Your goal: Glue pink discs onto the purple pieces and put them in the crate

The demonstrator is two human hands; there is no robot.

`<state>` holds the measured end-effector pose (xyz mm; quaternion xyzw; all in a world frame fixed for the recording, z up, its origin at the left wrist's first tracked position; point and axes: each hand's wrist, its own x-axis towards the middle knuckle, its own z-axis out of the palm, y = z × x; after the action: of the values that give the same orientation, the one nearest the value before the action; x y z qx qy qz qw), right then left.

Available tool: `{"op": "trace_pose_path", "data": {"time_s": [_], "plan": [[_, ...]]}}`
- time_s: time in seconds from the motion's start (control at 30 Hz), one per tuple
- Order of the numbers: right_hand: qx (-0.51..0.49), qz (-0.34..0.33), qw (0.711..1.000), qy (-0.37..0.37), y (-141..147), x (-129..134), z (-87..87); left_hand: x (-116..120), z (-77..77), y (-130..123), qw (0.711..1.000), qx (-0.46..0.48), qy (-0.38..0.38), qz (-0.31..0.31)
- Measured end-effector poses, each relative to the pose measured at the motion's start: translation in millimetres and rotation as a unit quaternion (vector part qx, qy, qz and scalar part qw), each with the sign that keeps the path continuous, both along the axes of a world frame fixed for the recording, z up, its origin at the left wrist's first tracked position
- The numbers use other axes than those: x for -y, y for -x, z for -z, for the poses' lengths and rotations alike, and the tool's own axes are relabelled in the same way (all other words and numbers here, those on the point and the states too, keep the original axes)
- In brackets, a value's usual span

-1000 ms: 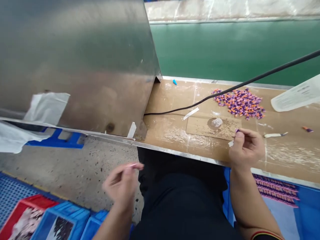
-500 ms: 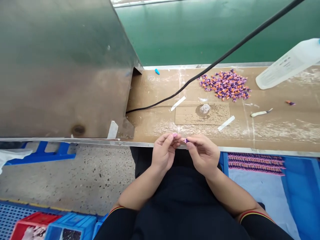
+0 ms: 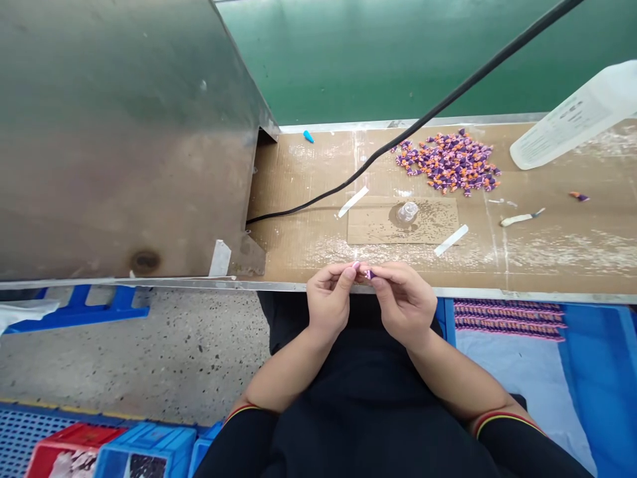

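My left hand (image 3: 329, 295) pinches a small pink piece (image 3: 356, 265) between thumb and forefinger. Close beside it, my right hand (image 3: 405, 299) is closed on a small purple piece (image 3: 369, 274) with a white-and-pink patterned end. Both hands are over the front edge of the cardboard-covered bench (image 3: 298, 255), their fingertips nearly meeting. Beyond them a small clear cup (image 3: 408, 212) sits on a wet-spotted cardboard strip (image 3: 371, 229). Farther back lies a heap of little purple, orange and pink pieces (image 3: 455, 162).
A black cable (image 3: 398, 139) crosses the bench from a metal housing (image 3: 129, 146) at left. A translucent bottle (image 3: 562, 126) leans at right, near a small brush (image 3: 522, 218). Below right, a blue tray (image 3: 597, 372) holds rows of pieces (image 3: 510, 318) on a white sheet.
My left fingers have turned inward and drawn nearer the purple piece; the pink piece now shows narrower. The right hand keeps its pinch. The whole view has shifted slightly.
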<state>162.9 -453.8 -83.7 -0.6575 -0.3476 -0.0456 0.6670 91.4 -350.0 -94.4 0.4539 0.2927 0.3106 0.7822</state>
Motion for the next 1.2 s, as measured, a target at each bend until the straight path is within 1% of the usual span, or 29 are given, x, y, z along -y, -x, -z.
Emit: {"op": "trace_pose_path", "data": {"time_s": [0.1,0.2,0.3,0.4,0.53,0.73,0.8,0.87,1.03,1.1,1.2], "plan": [[0.002,0.007,1.0,-0.018,-1,-3,2.4,1,-3.7,-3,0.998,0.026,0.052,0.006],[0.014,0.01,1.0,0.003,-1,-4,2.3,2,-4.0,-3,0.997,0.023,0.072,0.011],[0.036,0.02,0.999,0.016,0,-6,1.0,3,-2.5,-1,0.998,0.02,0.06,0.005],[0.053,0.03,0.998,0.014,1,-8,0.5,5,-2.2,0,0.998,0.029,0.049,0.005],[0.05,0.029,0.998,0.0,1,-10,1.7,7,-3.5,1,0.998,0.033,0.045,0.002],[0.05,0.026,0.998,0.008,0,-7,2.9,9,-1.2,2,0.999,0.018,0.031,-0.005],[0.052,0.032,0.998,0.014,0,-7,2.2,9,0.6,3,1.0,0.024,0.008,-0.008],[0.053,0.038,0.998,0.023,1,-6,0.9,10,1.9,5,0.999,0.03,-0.031,-0.014],[0.049,0.028,0.998,0.022,2,-4,-3.1,10,2.3,9,0.992,0.039,-0.119,-0.018],[0.044,0.026,0.998,0.02,3,-3,-4.5,9,2.2,10,0.985,0.043,-0.163,-0.022],[0.04,0.029,0.999,0.022,4,-3,-5.7,8,2.6,11,0.967,0.048,-0.249,-0.021]]}}
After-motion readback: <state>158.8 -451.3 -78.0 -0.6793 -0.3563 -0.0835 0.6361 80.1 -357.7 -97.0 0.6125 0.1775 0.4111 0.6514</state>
